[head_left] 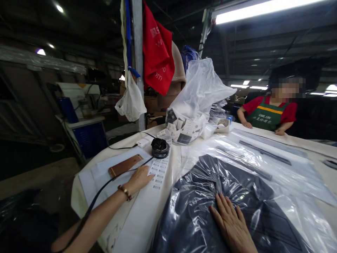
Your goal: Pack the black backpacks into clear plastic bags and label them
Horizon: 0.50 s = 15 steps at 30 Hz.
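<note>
My right hand (233, 221) lies flat on a dark folded garment (195, 211) inside a clear, shiny plastic bag, fingers spread and pressing the film. Farther left, my left hand (139, 178) reaches over a long strip of barcode labels (159, 172), with a finger stretched out at the printed stickers and no label visibly lifted. Just beyond that hand, a black roll (160, 147) sits on the strip with a dark coiled thing on top. A gold-backed phone (125, 166) rests beside my left hand on white sheets (102, 189).
Clear plastic bags (289, 175) cover the table's right side. Behind the label roll stands a plastic bag of tags (188, 128). A black cable (101, 191) crosses my left forearm. Across the table is a person in a green apron (267, 116). A red cloth (158, 52) hangs near a post.
</note>
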### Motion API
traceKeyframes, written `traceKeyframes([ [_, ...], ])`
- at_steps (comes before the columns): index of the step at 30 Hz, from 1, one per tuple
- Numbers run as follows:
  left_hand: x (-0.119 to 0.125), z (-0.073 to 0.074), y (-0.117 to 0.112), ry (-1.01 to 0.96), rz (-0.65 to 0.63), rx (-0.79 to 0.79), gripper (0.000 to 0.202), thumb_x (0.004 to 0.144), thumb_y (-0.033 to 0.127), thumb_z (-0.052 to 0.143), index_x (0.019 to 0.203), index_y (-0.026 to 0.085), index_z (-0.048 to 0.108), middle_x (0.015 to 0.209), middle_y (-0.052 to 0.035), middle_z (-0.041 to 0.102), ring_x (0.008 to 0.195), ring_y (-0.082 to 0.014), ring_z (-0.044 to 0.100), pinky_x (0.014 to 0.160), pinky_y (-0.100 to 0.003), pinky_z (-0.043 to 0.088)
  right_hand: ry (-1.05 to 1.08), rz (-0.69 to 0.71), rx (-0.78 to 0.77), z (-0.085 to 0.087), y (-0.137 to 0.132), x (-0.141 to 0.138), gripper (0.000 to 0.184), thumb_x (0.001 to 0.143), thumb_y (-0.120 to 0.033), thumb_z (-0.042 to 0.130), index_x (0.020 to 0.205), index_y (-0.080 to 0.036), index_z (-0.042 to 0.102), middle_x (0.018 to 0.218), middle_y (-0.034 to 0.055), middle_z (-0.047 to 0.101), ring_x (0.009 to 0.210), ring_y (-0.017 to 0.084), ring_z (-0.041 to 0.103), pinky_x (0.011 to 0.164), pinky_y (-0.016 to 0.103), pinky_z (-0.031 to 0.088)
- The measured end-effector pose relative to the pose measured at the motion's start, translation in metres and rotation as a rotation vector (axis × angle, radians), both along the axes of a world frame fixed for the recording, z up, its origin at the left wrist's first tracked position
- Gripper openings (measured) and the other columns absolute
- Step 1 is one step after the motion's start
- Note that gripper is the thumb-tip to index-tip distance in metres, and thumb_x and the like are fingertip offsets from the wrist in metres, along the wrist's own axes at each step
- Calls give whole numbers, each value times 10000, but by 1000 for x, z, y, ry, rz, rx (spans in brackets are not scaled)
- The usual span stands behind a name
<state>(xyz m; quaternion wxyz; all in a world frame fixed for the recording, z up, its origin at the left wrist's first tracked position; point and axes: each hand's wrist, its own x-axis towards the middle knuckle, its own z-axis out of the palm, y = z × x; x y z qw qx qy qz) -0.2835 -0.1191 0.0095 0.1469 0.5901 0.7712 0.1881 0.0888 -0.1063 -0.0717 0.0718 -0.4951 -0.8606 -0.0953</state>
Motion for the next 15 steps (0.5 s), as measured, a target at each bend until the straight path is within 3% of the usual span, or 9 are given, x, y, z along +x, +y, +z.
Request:
traceKeyframes([
  [4,4,-6,-27,14,119,-52,408,705,354,633,994,88,522,1072,-185,586,1045,-298,538,878,-341,395,-3,9,4,-3,3,4,441,803,-233,369,1158,-359,598,1421,-1,392,1329,316,288,1027,589,243],
  [10,20,-7,-34,-120,203,-95,478,588,261,690,991,85,504,967,-181,635,926,-310,606,732,-322,435,-38,15,56,-5,4,7,480,764,-230,366,1165,-362,596,1415,-10,399,1312,309,327,1028,573,256],
  [15,18,-9,-29,-348,266,-79,306,502,130,668,779,138,538,844,-129,657,898,-328,605,701,-338,429,-57,2,53,-11,7,13,462,773,-275,373,1171,-368,587,1417,-20,395,1315,288,327,1027,548,282],
])
